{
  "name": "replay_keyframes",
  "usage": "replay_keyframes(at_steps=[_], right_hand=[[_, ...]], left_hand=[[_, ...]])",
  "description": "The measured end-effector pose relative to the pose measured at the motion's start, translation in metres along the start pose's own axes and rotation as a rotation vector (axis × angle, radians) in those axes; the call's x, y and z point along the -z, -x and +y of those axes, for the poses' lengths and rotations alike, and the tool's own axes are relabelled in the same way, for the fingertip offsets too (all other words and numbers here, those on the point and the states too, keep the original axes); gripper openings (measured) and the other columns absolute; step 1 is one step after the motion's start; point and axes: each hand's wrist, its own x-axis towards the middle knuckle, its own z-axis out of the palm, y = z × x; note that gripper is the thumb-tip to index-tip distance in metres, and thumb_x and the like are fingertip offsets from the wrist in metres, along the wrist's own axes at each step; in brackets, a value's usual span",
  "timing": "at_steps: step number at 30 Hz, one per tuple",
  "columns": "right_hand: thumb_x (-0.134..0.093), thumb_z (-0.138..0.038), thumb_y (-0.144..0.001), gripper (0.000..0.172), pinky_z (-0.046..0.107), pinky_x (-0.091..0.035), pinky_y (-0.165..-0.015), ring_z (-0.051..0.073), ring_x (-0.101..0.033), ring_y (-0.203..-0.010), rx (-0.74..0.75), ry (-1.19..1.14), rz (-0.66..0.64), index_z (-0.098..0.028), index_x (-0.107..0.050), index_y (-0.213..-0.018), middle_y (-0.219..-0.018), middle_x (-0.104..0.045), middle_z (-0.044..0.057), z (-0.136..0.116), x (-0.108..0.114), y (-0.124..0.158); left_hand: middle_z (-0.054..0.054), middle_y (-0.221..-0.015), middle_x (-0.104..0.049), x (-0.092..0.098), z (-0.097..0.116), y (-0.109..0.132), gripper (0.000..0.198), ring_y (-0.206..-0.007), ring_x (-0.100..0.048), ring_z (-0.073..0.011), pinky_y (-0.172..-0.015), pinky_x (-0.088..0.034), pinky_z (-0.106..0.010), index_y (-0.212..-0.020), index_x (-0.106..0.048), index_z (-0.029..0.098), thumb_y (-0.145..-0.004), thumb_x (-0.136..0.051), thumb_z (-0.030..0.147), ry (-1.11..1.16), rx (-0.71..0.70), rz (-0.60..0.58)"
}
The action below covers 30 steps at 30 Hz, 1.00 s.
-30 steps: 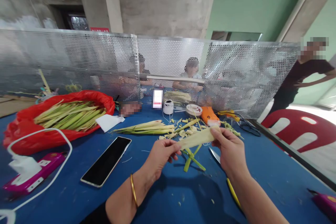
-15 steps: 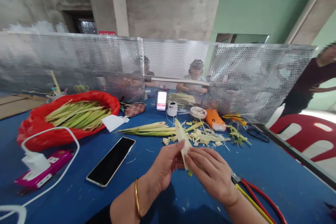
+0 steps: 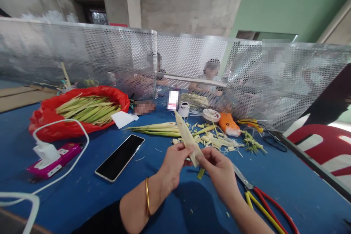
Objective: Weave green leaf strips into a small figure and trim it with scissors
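Phone (image 3: 120, 158) & scissors (image 3: 250, 185) nr hands (image 3: 171, 164)

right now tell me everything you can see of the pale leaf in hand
The leaf is a long, flat, pale cream strip, thin and fibrous-looking, narrowing to a far tip. It is held tilted above the blue table, the tip leaning away and left. The left hand and right hand both grip it near its lower end and partly hide it.

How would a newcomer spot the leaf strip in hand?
Above the blue table, find the left hand and right hand. They pinch a pale, pointed leaf strip. Unlike the greener leafy bundle lying beyond it, it's held off the table.
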Motion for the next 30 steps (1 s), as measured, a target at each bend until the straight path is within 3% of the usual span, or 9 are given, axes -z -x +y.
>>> replay_keyframes(at_steps=[4, 9, 12, 16, 23, 30], right_hand=[[-0.075, -0.039, -0.069, 0.023, 0.023, -0.043, -0.051, 0.012, -0.053, -0.054, -0.051, -0.152, 0.07, -0.017, -0.067, -0.073, -0.059, -0.061, -0.001, 0.002, -0.001, 0.0], [-0.077, -0.039, -0.067, 0.025, 0.023, -0.043, -0.05, 0.011, -0.051, -0.052, -0.091, -0.248, 0.146, -0.017, -0.07, -0.074, -0.059, -0.06, -0.001, 0.006, 0.0, -0.003], [-0.076, -0.041, -0.067, 0.027, 0.024, -0.044, -0.05, 0.013, -0.053, -0.053, -0.079, -0.212, 0.177, -0.017, -0.07, -0.075, -0.059, -0.062, 0.0, 0.007, -0.002, -0.003], [-0.071, -0.041, -0.072, 0.024, 0.025, -0.046, -0.055, 0.016, -0.058, -0.059, 0.0, -0.027, 0.184, -0.018, -0.069, -0.077, -0.065, -0.067, 0.002, 0.007, -0.006, 0.002], [-0.06, -0.029, -0.084, 0.015, 0.026, -0.048, -0.062, 0.018, -0.062, -0.071, 0.329, 0.286, 0.174, -0.021, -0.072, -0.084, -0.08, -0.068, 0.004, 0.006, -0.002, 0.006], [-0.049, -0.016, -0.092, 0.025, 0.024, -0.049, -0.068, 0.016, -0.064, -0.076, 0.751, 0.639, 0.133, -0.021, -0.07, -0.105, -0.089, -0.065, 0.006, 0.009, 0.005, 0.005]], left_hand=[[-0.009, -0.085, -0.072, -0.002, -0.006, -0.001, 0.036, -0.073, -0.066, -0.019, -0.068, -0.051, -0.03, -0.087, -0.069, 0.011, -0.057, -0.08, 0.026, 0.028, -0.004, -0.059], [-0.008, -0.081, -0.074, -0.003, -0.004, 0.0, 0.036, -0.071, -0.067, -0.0182, -0.064, -0.052, -0.027, -0.09, -0.067, 0.012, -0.056, -0.08, 0.019, -0.009, -0.032, -0.004], [-0.007, -0.083, -0.074, -0.003, -0.001, 0.002, 0.038, -0.072, -0.067, -0.017, -0.065, -0.051, -0.025, -0.09, -0.069, 0.013, -0.054, -0.08, 0.016, 0.009, -0.012, -0.027], [-0.008, -0.08, -0.073, -0.003, -0.002, 0.002, 0.03, -0.067, -0.065, -0.0158, -0.061, -0.051, -0.026, -0.086, -0.07, 0.011, -0.062, -0.077, 0.027, 0.04, 0.051, -0.034], [-0.008, -0.069, -0.071, -0.001, -0.002, 0.0, 0.02, -0.06, -0.062, -0.0147, -0.059, -0.05, -0.025, -0.078, -0.071, 0.009, -0.064, -0.073, 0.024, 0.024, 0.082, 0.011], [-0.007, -0.066, -0.069, 0.0, 0.008, 0.001, 0.016, -0.055, -0.06, -0.0126, -0.056, -0.049, -0.023, -0.075, -0.07, 0.009, -0.065, -0.067, 0.021, 0.059, 0.119, -0.009]])
